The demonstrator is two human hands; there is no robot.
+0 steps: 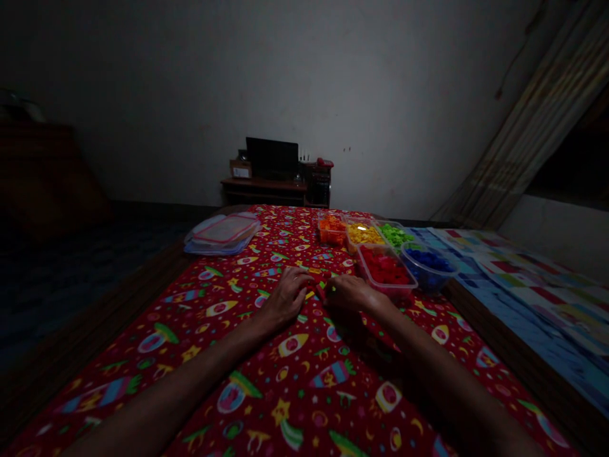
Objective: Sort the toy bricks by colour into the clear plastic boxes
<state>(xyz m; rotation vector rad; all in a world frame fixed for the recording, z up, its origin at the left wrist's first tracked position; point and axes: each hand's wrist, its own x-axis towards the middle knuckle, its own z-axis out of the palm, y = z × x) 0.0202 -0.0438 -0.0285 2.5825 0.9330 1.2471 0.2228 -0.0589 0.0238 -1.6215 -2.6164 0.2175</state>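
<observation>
Small red piece point(320, 289), blocky in outline, is seen on the table between the fingertips of both hands, low over the cloth at mid-table. The left hand point(285, 297) is laid palm down with its fingers half curled, and the right hand point(349, 293) is curled likewise, the tips of both being brought together at the piece. Whether it is pinched or only touched cannot be told, since the light is dim and red lies against red.

A glossy red tablecloth point(304, 381), printed with rockets, stars and moons, is spread under the forearms. Just beyond the right hand, a clear rectangular plastic tub of red bricks point(387, 289) is set beside a round clear tub of blue bricks point(431, 279). Behind these, three more clear tubs are lined up: orange point(332, 230), yellow point(364, 235) and green point(396, 235). The single bricks are too small to be told apart.

A stack of flat translucent lids point(223, 233) is placed at the table's far left. The elbows are cut off by the lower edge.
</observation>
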